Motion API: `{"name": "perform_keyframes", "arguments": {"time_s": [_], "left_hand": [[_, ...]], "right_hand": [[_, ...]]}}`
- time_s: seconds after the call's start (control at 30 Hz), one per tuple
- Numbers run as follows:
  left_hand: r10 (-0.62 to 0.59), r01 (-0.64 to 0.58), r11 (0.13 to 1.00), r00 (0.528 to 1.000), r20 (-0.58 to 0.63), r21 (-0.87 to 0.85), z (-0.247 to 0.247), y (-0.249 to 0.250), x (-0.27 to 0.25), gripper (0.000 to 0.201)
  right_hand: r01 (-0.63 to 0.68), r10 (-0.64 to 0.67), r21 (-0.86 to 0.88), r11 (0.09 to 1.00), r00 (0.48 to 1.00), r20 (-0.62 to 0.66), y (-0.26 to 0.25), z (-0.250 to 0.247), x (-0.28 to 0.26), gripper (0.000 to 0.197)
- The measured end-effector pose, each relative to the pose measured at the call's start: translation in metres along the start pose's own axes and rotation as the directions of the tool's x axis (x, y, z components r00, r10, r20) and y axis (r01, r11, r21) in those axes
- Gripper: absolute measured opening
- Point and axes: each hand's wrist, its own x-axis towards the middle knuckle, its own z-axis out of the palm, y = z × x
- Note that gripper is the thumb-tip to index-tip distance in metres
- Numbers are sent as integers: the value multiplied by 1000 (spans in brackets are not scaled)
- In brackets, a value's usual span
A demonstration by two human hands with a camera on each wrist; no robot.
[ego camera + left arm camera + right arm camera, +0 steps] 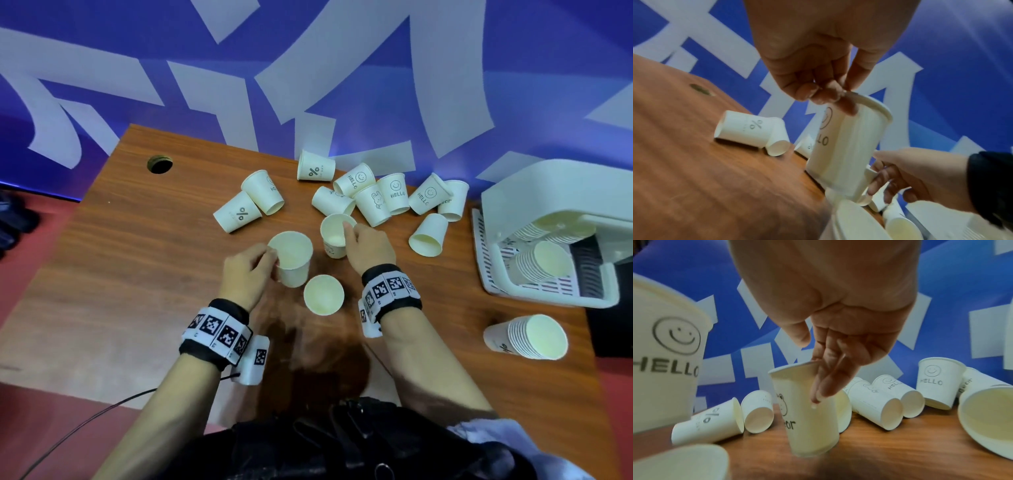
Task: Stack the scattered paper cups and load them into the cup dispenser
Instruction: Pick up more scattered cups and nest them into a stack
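Near cup: we see one upright on the desk, open mouth up, between the two wrists and touched by neither hand.
Side stack: nested cups lying on their side at the desk's right edge, mouths toward us.
Left hand: it holds a HELLO cup by the rim; in the left wrist view the fingers are curled together and pinch the rim against the thumb. The cup is upright; whether its base is clear of the desk we cannot tell.
Right hand: it holds a bear cup, just right of the HELLO cup. In the right wrist view its fingers reach down inside the mouth, pressed together against the inner wall, with the thumb outside above the rim. The cup stands upright on or just above the desk; we cannot tell which.
Scattered cups: farther back, a loose cluster lies mostly on its sides, several touching; two more lie side by side to the left, and one lies alone to the right.
Dispenser: a white unit at the far right edge of the desk, with nested cups lying inside it.
Hole: a round cable hole at the far left of the desk.
Wall: blue with white shapes, behind the desk.
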Motion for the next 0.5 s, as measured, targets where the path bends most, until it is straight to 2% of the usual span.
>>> {"name": "perform_keyframes", "arguments": {"time_s": [0.1, 0.2, 0.4, 0.5], "left_hand": [[123, -115, 987, 989, 75, -109, 8, 11, -13, 27], [171, -145, 976, 972, 160, -161, 18, 16, -21, 27], [154, -152, 988, 951, 268, -27, 37, 2, -22, 23], [130, -144, 989, 943, 305, 25, 38, -3, -19, 25]], "right_hand": [[-8, 22, 125, 992, 993, -115, 7, -9, -12, 49], [2, 57, 257, 966, 974, -220, 14, -15, -21, 50], [73, 116, 517, 853, 939, -324, 22, -34, -39, 45], [142, 79, 641, 754, 950, -303, 20, -43, -50, 44]]}}
